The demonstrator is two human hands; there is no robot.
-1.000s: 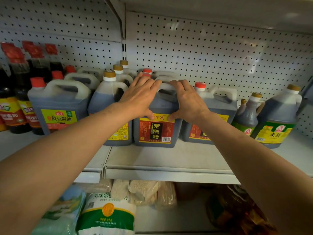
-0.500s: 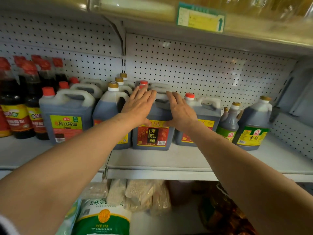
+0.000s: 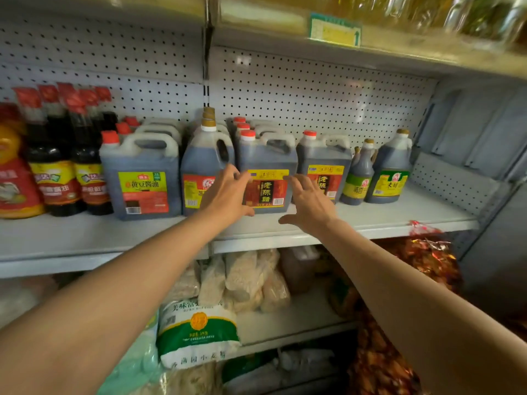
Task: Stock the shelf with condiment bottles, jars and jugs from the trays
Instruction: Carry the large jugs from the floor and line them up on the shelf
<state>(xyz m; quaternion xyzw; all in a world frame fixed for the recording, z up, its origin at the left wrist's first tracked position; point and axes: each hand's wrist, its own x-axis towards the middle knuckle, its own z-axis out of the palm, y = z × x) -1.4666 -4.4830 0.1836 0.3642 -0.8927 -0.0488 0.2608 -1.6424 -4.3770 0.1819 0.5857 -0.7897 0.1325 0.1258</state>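
A dark vinegar jug with a red cap and a red-and-yellow label stands on the grey shelf, at the front of a row of like jugs. My left hand hovers with loose, spread fingers in front of its lower left corner, the fingertips at the label's edge. My right hand is open too, held just off the jug's lower right side, holding nothing. A second vinegar jug stands right of it, and a brown-capped jug stands to its left.
Left of these stand a soy sauce jug and tall dark bottles with red caps. At the right stand a small bottle and a green-labelled jug. Bagged goods fill the shelf below. An upper shelf hangs overhead.
Both hands have come off the top and handle of the vinegar jug and drawn back and down to its lower front. The camera has pulled back and tilted up.
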